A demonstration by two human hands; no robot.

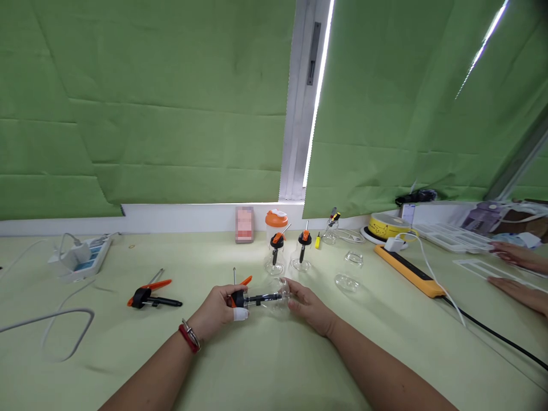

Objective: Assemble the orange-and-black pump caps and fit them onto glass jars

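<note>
A clear glass bottle point(280, 285) lies sideways between my hands, above the table front. My left hand point(216, 308), with a white wrap on one finger, is closed around the black-and-orange dispenser top point(238, 298) at the bottle's neck. That top's black tube reaches into the glass; whether the top is seated cannot be seen. My right hand point(311, 308) grips the bottle's base end. To the left lies another dispenser top point(148, 298), with an orange lever and metal spout. An open glass bottle point(347, 282) stands at the right.
Behind my hands stand two bottles with tops, one left point(274, 267) and one right point(301, 264), near an orange-lidded cup point(276, 219). An orange power strip point(409, 271) and its cable run along the right. Another person's hands point(520, 285) are at far right. A white power strip point(88, 260) sits left.
</note>
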